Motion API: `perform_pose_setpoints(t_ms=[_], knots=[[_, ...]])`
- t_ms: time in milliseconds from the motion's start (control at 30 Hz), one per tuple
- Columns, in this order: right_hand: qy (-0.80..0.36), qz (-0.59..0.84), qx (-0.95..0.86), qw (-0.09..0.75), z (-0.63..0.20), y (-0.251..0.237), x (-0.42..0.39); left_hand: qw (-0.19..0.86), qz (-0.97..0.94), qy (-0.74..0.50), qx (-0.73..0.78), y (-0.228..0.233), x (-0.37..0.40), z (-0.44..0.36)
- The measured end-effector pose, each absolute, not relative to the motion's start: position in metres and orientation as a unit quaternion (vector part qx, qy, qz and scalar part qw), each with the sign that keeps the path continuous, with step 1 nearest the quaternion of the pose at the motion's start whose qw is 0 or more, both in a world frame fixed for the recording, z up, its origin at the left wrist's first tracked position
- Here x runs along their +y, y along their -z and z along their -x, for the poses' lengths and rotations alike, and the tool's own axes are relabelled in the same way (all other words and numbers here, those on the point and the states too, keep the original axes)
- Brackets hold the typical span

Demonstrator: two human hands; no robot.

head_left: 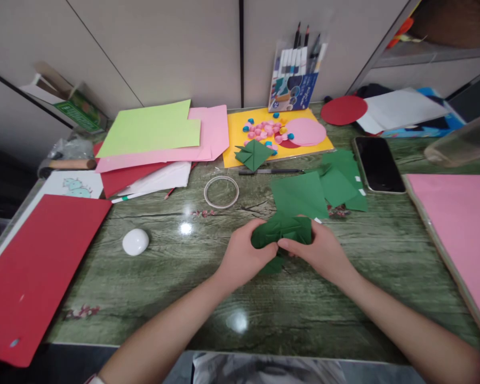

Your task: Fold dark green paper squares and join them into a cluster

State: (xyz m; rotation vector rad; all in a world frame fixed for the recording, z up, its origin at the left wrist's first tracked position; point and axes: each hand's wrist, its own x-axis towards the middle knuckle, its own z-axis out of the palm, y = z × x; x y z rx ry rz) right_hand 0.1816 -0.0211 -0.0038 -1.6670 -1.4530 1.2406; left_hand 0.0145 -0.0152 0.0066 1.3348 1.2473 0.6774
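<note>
Left hand (242, 256) and right hand (318, 250) are both pinching the folded dark-green paper piece (282, 230) above the green wood-grain table (152, 277); creases want pressing firmly, edges kept aligned.

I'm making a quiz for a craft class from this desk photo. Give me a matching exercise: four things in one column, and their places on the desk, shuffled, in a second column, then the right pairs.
Things
1. folded green paper
2. phone
3. tape ring
4. white egg-shaped object

Places
A. on the bare desk, right of the big red sheet
B. held between the left hand and right hand
C. face up, right of the loose green sheets
D. flat on the desk, in front of the pink sheets

Pairs: 1-B, 2-C, 3-D, 4-A
</note>
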Motion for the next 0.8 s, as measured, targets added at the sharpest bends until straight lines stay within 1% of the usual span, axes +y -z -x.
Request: perform_pose_setpoints(t_ms=[367,467,600,800], knots=[[-0.5,0.618,-0.521,0.31,-0.182,0.007,-0.022,0.57,-0.553,-0.287,0.536,-0.007,-0.014,-0.015],[-0.532,0.602,-0.505,0.316,-0.185,0.008,-0.022,0.613,-0.503,-0.312,0.523,-0.002,-0.012,-0.013],[-0.559,0.572,-0.487,0.351,-0.189,0.008,-0.021,0.685,-0.405,-0.356,0.49,0.004,-0.009,-0.011],[-0.539,0.574,-0.506,0.352,-0.189,0.007,-0.02,0.713,-0.35,-0.372,0.48,0.007,-0.008,-0.012]])
